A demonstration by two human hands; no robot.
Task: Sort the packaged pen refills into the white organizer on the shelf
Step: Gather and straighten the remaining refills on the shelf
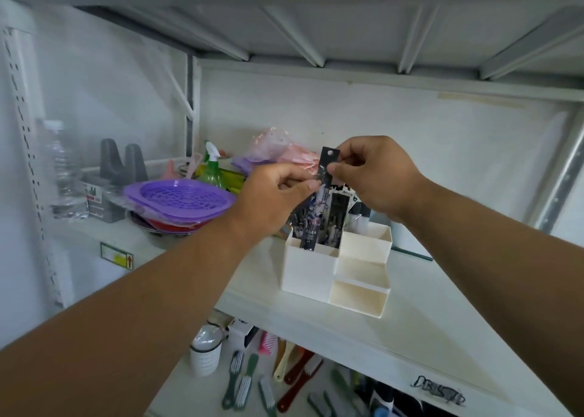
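A white organizer (308,269) with several compartments stands on the white shelf (420,315). Several black refill packs (336,219) stand upright in its tall back-left compartment. Both hands hold one narrow black refill pack (325,163) just above that compartment. My right hand (376,173) pinches the pack near its top, below the hang hole. My left hand (275,200) pinches it lower down from the left. The pack's lower end hangs in front of the other packs.
Purple and red plastic baskets (180,200) are stacked on the shelf to the left, with a green spray bottle (212,170), clear bottles (63,170) and pink bagged goods (278,151) behind. Brushes (246,382) lie on the lower shelf. The shelf above hangs close overhead.
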